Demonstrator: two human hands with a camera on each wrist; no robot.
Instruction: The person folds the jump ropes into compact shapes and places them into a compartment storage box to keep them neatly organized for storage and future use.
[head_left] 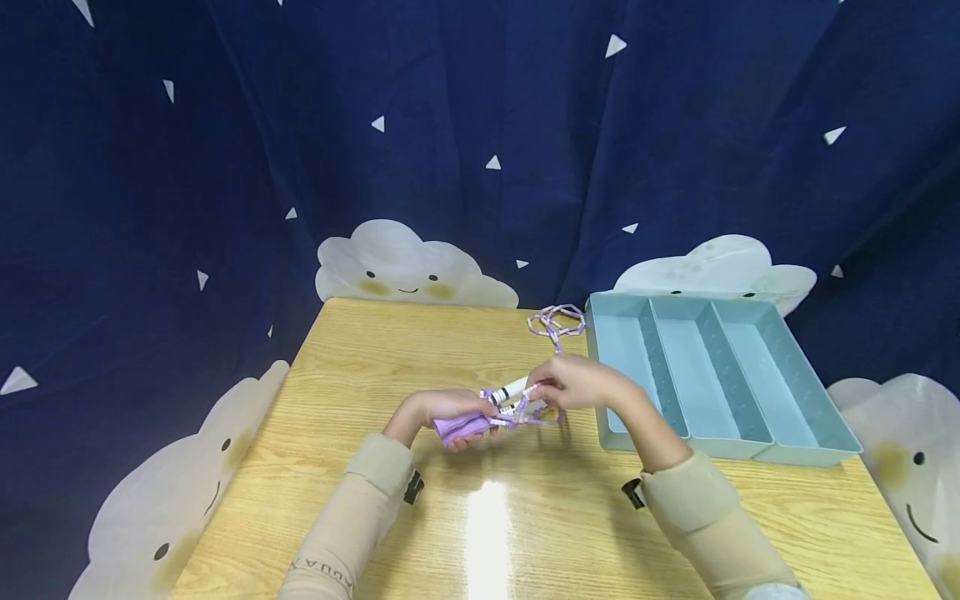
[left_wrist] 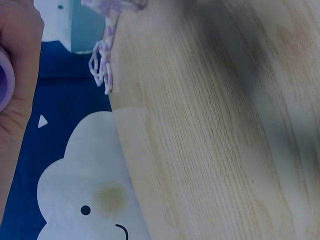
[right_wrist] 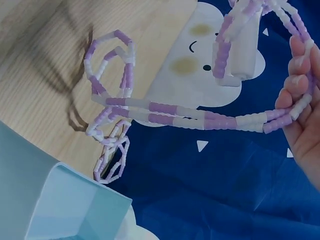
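A beaded jump rope [head_left: 557, 322] in purple and white segments runs between both hands over the table. My left hand [head_left: 450, 406] grips its purple flared handle [head_left: 456, 427], whose hollow round end shows in the left wrist view. White handle parts [head_left: 512, 389] with black bands stick out past the left fingers, with loops of beads around them. Fingers of my right hand [head_left: 577, 381] curl round strands of the beaded rope [right_wrist: 215, 121], close to the left hand. From there a length trails to a loose coil at the table's back edge.
A light blue tray [head_left: 806, 454] with three long compartments stands on the right of the wooden table [head_left: 375, 350], near my right forearm. Behind the table hangs a dark blue curtain [head_left: 480, 83] with white triangles and smiling clouds.
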